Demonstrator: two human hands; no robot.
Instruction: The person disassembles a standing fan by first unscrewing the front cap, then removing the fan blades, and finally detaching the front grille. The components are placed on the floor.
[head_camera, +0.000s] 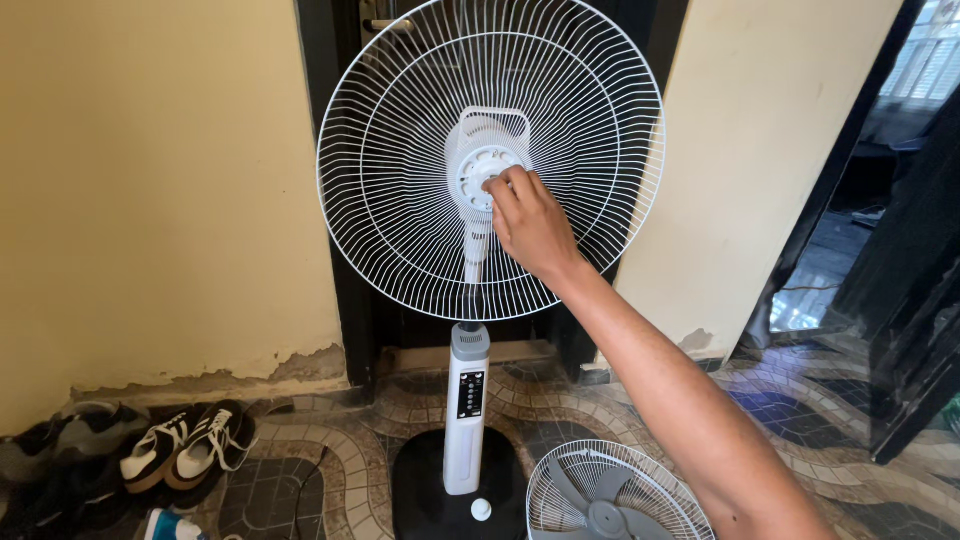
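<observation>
A white standing fan stands in front of me with only its rear wire grille (400, 200) mounted. My right hand (530, 222) reaches into the grille, and its fingertips are closed on the round white motor hub (478, 172) at the centre. The fan's white column (467, 400) carries a dark control panel and rises from a black round base (420, 490). A small white knob (481, 509) lies on that base. The front grille with the grey blades (615, 495) lies on the floor at the lower right, under my forearm. My left hand is out of sight.
Several shoes, among them a black-and-white pair (185, 450), line the foot of the yellow wall (150, 200) at the lower left. A dark door frame (350, 300) stands behind the fan. An open doorway (860, 230) is at the right. The floor is patterned tile (800, 410).
</observation>
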